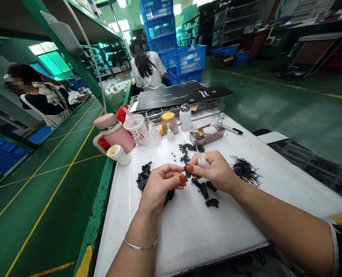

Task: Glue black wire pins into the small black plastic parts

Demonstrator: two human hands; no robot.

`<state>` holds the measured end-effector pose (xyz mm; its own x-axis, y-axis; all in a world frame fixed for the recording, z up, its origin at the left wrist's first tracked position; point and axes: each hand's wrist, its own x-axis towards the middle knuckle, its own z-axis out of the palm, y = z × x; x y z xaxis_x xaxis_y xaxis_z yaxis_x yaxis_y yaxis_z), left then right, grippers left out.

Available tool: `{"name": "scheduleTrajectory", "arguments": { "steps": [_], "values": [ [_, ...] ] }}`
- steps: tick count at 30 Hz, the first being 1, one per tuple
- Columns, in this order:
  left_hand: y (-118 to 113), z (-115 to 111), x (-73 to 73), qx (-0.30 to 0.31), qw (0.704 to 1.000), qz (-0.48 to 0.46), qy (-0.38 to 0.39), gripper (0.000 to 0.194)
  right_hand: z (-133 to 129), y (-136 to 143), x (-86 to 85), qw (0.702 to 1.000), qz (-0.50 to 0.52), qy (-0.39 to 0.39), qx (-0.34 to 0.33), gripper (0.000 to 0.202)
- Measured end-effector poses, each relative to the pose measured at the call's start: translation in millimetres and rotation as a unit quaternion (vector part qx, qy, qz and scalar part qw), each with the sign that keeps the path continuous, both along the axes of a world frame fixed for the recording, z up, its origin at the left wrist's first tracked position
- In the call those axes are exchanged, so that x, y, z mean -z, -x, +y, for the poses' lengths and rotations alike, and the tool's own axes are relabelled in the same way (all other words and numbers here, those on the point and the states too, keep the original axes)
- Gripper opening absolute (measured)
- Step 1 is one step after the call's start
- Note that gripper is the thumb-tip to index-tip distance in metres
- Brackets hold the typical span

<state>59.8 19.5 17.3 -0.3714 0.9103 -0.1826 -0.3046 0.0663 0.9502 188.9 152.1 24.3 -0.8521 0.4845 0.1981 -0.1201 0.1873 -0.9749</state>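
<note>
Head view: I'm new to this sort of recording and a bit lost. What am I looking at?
No machine here, just a person's bare hands, filmed by a camera worn on the head, looking forward and down. The fingers of the left hand and right hand meet at a small black part; the right also holds a squeeze bottle. On the white table lie more black pieces, thin strips and a mug. Two other people, one in white, are beyond.

The fingers mostly hide the small black part (188, 173). Both forearms (277, 213) run off the near edge.
</note>
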Motion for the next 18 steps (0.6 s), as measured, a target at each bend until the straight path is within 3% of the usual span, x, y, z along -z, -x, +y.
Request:
{"name": "scheduleTrajectory", "arguments": {
  "steps": [4, 8, 10, 13, 15, 18],
  "values": [
    [11.4, -11.2, -12.1, -0.108, 0.993, 0.023, -0.043, 0.022, 8.2, -2.9, -7.2, 0.996, 0.041, 0.035, 0.071, 0.033],
    [21.4, -22.6, -30.5, -0.208, 0.970, 0.040, -0.117, 0.014, 16.7, -4.1, -8.1, 0.992, 0.064, 0.046, 0.096, 0.032],
    [26.7, -20.4, -38.3, -0.214, 0.968, 0.071, -0.110, 0.013, 18.5, -3.4, -6.9, 0.993, 0.056, 0.044, 0.095, 0.032],
    [39.8, -1.7, -41.3, -0.162, 0.968, 0.190, -0.034, 0.014, 18.6, -1.3, -5.0, 0.995, 0.043, 0.039, 0.085, 0.032],
    [52.0, 18.7, -35.7, -0.103, 0.931, 0.347, 0.042, 0.015, 17.8, -0.1, -3.9, 0.995, 0.037, 0.039, 0.088, 0.031],
    [68.3, 50.6, -19.3, -0.020, 0.798, 0.592, 0.109, 0.013, 17.1, 0.5, -2.0, 0.993, 0.028, 0.038, 0.109, 0.030]
  ]
}}
